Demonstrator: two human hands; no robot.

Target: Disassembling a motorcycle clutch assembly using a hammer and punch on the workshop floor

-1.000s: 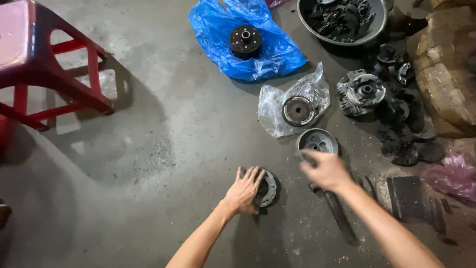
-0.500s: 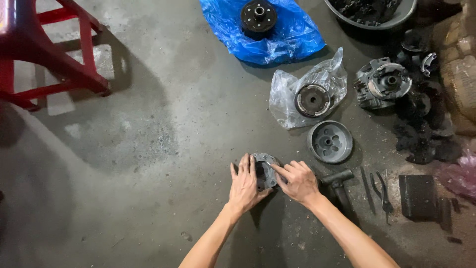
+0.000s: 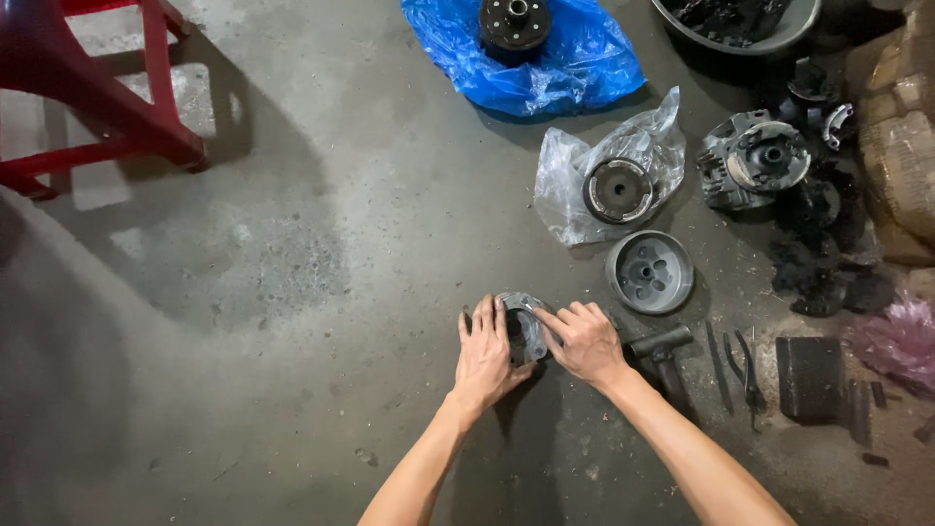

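Round metal hub part (image 3: 526, 326), grey and greasy with a dark central bore, lying flat on the concrete floor (image 3: 292, 292) near its lower middle. Left hand (image 3: 484, 356) rests against its left rim, fingers (image 3: 482, 321) extended and spread, pressing rather than clenched. Right hand (image 3: 584, 341) meets the right rim, fingers (image 3: 553, 319) curled over the edge in a light grasp. Judged good practice: steady the part evenly from both sides and keep the fingertips clear of the bore. Just right of the right hand lies a dark T-shaped tool (image 3: 662, 349), then pliers (image 3: 748, 365) and a flat black block (image 3: 810, 375). Beyond, a grey cast drum (image 3: 650, 272) with smooth walls; a ribbed disc on a crumpled clear bag (image 3: 575, 185); a black hub on glossy blue plastic sheet (image 3: 584, 68). Red stool (image 3: 117, 107) at the floor's far left.
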